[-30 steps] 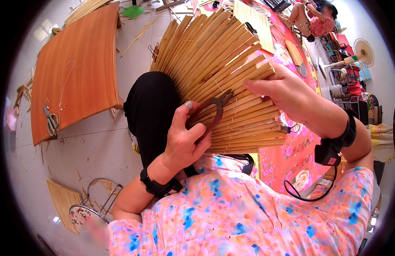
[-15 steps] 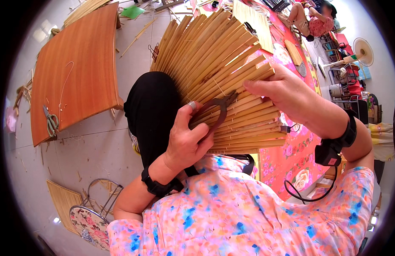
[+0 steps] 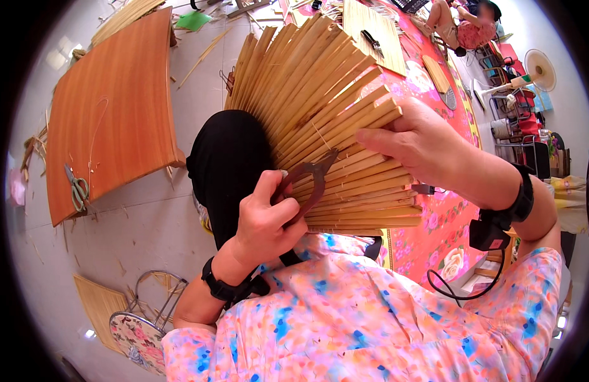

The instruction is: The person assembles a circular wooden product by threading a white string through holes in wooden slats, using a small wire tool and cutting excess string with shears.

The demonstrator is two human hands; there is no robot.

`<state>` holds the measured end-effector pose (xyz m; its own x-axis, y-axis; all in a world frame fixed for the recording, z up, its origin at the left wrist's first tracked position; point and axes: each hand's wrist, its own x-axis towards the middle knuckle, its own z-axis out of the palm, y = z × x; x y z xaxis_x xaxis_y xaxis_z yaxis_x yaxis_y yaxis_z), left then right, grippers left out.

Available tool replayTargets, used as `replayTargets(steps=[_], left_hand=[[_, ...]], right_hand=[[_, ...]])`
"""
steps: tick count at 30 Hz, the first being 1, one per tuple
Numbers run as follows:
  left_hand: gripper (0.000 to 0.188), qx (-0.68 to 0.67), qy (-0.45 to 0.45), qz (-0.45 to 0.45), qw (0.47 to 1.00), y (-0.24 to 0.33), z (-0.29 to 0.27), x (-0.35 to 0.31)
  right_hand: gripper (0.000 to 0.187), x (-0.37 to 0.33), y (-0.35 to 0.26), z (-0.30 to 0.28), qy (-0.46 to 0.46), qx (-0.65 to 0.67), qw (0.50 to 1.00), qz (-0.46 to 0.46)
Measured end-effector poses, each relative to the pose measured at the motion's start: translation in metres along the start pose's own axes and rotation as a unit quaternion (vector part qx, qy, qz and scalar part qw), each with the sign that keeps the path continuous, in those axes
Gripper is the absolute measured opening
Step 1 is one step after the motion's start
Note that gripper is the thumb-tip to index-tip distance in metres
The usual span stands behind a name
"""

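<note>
Barely anything shifts vs the earlier frames: left hand (image 3: 264, 219) sits a touch lower on the fan, scissors' tip pushed slightly further into the slats; right hand grip is unchanged.

Left hand is curled shut round the brown-handled scissors (image 3: 310, 184), thumb up by the loop, blades pointing up-right & lying against the bamboo fan (image 3: 320, 108). Can't tell whether the blades are parted. Black wristband on that wrist.

Right hand (image 3: 414, 141) comes in from the right, fingers closed over the fan's right edge, pinching the outer slats approx mid-height; thumb hidden behind. Black strap w/ a small device & a cable hangs off that wrist.

Fan is a spread of pale bamboo slats, radiating up & right from a point near the lap, held in front of the chest btwn both hands. It rests against a black-clad knee (image 3: 227, 165).

Around: orange wooden board (image 3: 116, 108) on the floor at left, w/ green-handled scissors (image 3: 77, 188) lying near its lower-left corner. Red floral mat (image 3: 447, 235) on the right under the fan. Floral stool (image 3: 136, 331) lower left. Another person (image 3: 457, 22) sits far off, top right, next to a standing electric fan (image 3: 538, 69).
</note>
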<state>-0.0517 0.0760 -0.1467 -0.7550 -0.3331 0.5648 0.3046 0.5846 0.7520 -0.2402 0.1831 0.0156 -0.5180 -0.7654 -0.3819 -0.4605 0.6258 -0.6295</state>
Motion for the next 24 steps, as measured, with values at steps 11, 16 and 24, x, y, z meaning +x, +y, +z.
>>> replayTargets(steps=[11, 16, 24], left_hand=[[0.016, 0.046, 0.020, 0.015, 0.999, -0.010, 0.016, 0.012], [0.017, 0.031, 0.031, 0.017, 0.999, -0.013, 0.019, 0.008], [0.015, 0.002, 0.016, -0.019, 1.000, -0.011, -0.026, 0.016]], right_hand=[[0.026, 0.000, -0.010, -0.005, -0.029, -0.025, 0.995, 0.087], [0.035, 0.002, 0.006, 0.000, 0.019, 0.002, 1.000, 0.009], [0.026, 0.001, -0.009, -0.007, -0.015, -0.022, 0.998, 0.059]])
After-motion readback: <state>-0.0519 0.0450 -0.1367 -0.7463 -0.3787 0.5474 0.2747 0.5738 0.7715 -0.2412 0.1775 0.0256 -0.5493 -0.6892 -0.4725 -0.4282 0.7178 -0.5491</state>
